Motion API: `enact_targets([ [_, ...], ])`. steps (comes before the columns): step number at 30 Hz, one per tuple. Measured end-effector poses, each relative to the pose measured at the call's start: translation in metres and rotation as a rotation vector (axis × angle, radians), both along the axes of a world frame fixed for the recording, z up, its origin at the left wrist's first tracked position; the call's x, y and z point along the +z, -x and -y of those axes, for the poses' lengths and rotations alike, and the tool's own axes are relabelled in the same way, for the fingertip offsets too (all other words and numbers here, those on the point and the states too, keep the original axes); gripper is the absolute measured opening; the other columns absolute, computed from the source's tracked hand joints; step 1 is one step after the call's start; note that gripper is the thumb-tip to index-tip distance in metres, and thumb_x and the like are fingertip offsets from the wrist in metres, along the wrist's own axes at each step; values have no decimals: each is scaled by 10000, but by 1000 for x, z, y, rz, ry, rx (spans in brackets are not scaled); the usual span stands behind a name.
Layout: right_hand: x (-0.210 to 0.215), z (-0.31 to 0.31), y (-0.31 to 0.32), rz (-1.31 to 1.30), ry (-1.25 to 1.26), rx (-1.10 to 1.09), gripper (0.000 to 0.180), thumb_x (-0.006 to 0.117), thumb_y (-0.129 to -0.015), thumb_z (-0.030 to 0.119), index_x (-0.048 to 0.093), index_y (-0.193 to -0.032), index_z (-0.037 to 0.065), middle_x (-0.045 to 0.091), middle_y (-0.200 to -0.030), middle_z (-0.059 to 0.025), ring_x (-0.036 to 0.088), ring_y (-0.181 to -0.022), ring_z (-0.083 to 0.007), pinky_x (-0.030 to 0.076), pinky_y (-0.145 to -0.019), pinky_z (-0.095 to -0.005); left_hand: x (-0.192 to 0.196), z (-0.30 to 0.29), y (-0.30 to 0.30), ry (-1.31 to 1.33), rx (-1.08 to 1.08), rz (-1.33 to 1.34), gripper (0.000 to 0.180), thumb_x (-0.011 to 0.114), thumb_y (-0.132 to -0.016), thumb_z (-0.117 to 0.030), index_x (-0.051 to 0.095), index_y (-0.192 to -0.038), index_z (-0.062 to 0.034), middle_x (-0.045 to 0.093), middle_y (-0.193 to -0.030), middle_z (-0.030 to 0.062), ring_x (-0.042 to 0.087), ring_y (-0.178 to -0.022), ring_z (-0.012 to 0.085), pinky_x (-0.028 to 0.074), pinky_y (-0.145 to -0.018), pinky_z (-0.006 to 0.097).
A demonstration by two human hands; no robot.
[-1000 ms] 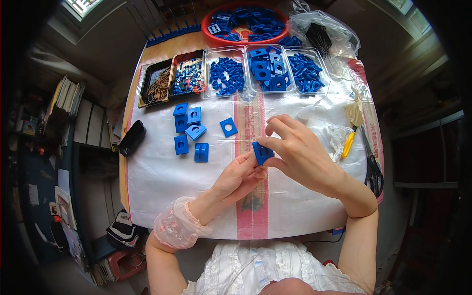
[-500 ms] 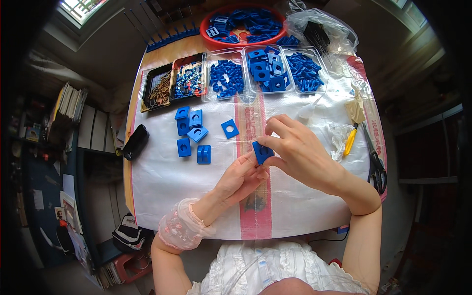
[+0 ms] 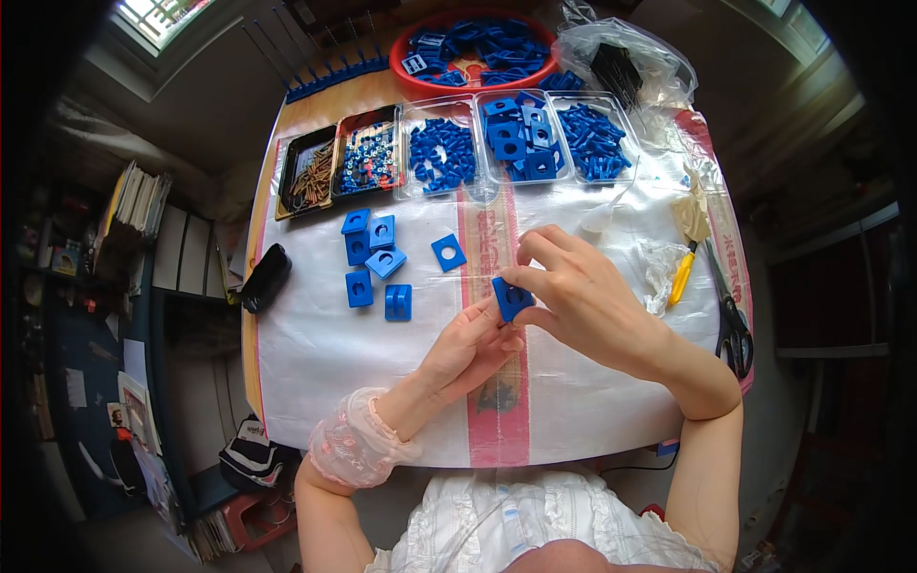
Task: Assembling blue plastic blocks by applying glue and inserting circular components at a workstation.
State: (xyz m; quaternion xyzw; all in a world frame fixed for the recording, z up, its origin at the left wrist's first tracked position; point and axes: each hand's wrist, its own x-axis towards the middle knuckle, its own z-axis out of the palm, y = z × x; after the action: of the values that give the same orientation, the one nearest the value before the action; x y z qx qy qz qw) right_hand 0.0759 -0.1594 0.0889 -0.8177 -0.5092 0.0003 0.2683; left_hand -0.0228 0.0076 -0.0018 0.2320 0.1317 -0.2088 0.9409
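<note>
Blue block (image 3: 511, 296) pinched by right hand (image 3: 583, 301) and left hand (image 3: 468, 349); six loose blocks (image 3: 382, 263) beside; five trays (image 3: 439, 153) behind.

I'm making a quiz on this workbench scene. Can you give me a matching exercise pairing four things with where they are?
Things:
1. red bowl
2. scissors
3. black case
4. blue square block

Places:
A. table's left edge
B. held between both hands
C. far edge, behind the trays
D. table's right side, by a yellow-handled tool

Pairs: 1-C, 2-D, 3-A, 4-B
</note>
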Motion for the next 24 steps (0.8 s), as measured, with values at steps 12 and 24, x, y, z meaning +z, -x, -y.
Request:
enact_targets([
  [12,3,0,-1,-30,67,-15,374,803,-688,104,694,-1039,34,591,-1017,-103,566,-1017,-270,492,-858,-372,5,2,-1,-45,3,-9,250,567,-1018,-274,561,-1177,-80,586,-1030,-3,494,-898,80,435,-746,255],
  [24,5,0,0,-42,89,-13,375,796,-701,100,694,-1050,7,612,-978,-97,580,-977,-263,487,-841,-369,0,2,0,-1,9,8,253,542,-1029,-261,554,-1200,-74,590,-1044,-2,495,-905,84,430,-738,257],
])
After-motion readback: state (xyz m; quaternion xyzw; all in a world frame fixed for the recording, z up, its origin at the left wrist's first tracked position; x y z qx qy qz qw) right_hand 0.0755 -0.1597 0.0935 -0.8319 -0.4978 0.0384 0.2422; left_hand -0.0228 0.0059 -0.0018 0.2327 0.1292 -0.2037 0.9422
